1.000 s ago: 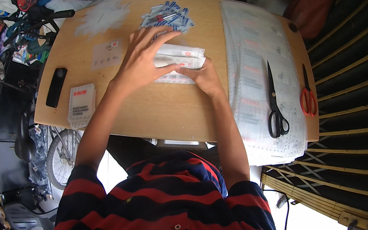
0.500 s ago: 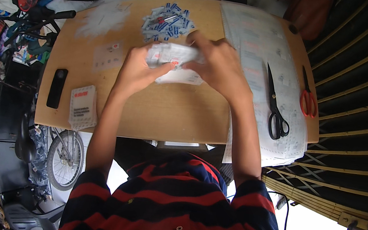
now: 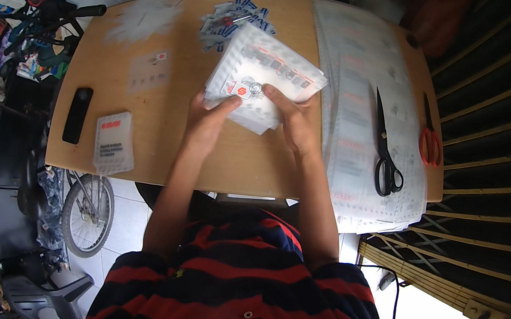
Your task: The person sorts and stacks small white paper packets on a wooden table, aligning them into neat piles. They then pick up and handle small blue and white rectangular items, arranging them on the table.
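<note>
Both my hands hold a stack of white printed plastic sheets (image 3: 270, 71), tilted above the middle of the table. My left hand (image 3: 208, 118) grips its lower left corner, thumb on top beside a small red mark. On the lower right side is my right hand (image 3: 299, 123), its thumb pressed on the top sheet and its other fingers mostly hidden beneath. The sheets are slightly fanned at their edges. Just beyond the stack lies a heap of small blue-and-white pieces (image 3: 239, 15) with a red-and-silver tool (image 3: 233, 20) on it.
Large printed sheets (image 3: 348, 128) cover the table's right side, bearing black scissors (image 3: 385, 154). Red-handled scissors (image 3: 431, 138) lie farther right. At the left are a black phone (image 3: 78, 115), another small stack of sheets (image 3: 115, 144), a single sheet (image 3: 150, 71) and scattered translucent pieces (image 3: 143, 22).
The stack has turned from nearly edge-on to show its printed face, tilted to the right. My right hand has moved down to its lower right side; my left hand has shifted right.
</note>
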`<act>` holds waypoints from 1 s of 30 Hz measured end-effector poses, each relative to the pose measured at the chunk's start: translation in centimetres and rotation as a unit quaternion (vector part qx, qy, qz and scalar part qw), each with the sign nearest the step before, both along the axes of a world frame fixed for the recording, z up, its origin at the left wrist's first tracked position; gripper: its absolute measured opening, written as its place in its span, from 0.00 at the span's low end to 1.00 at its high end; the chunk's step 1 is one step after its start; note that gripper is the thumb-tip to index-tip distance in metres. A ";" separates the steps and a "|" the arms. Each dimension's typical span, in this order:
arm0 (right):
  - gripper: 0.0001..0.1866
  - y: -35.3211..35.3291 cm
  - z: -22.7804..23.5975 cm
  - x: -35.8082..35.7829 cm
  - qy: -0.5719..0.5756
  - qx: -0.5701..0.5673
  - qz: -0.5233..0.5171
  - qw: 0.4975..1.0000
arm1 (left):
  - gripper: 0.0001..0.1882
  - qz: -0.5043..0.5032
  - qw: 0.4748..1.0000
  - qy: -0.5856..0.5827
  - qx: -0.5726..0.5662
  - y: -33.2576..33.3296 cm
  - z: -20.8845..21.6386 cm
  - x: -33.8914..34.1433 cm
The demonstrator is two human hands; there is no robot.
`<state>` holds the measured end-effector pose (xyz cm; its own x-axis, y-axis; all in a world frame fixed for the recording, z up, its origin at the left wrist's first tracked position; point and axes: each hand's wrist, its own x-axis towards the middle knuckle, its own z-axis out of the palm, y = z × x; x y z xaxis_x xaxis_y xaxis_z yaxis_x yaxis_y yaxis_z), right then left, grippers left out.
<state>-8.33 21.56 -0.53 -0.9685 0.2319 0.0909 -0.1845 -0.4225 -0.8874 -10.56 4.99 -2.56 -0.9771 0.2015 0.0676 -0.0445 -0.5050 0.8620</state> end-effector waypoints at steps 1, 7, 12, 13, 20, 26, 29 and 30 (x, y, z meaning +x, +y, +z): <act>0.19 0.4 0.5 0.0 0.010 0.044 -0.003 0.999 | 0.28 -0.022 0.999 0.015 -0.034 -1.4 0.3 -0.8; 0.14 1.5 1.9 -0.9 0.019 0.199 0.048 0.979 | 0.24 -0.069 0.977 0.128 -0.158 -2.0 3.6 -3.4; 0.15 1.7 1.5 -1.9 0.046 0.258 0.074 0.962 | 0.16 -0.060 0.974 0.137 -0.172 -1.4 0.9 -4.1; 0.16 1.8 1.2 -2.0 0.047 0.259 0.078 0.961 | 0.17 -0.071 0.973 0.133 -0.174 -1.4 0.5 -4.2; 0.19 2.5 -1.5 -2.7 0.021 0.212 0.125 0.969 | 0.19 -0.086 0.968 0.116 -0.204 -0.9 -1.8 -4.6; 0.17 2.5 -0.5 -2.4 0.042 0.290 0.089 0.952 | 0.18 -0.068 0.958 0.143 -0.237 -0.9 -0.7 -4.4; 0.17 2.3 0.9 -2.2 0.028 0.288 0.067 0.955 | 0.19 -0.051 0.965 0.146 -0.212 -0.6 0.2 -4.1; 0.17 2.3 0.6 -2.1 0.022 0.283 0.074 0.956 | 0.19 -0.044 0.967 0.151 -0.199 -0.6 0.2 -4.1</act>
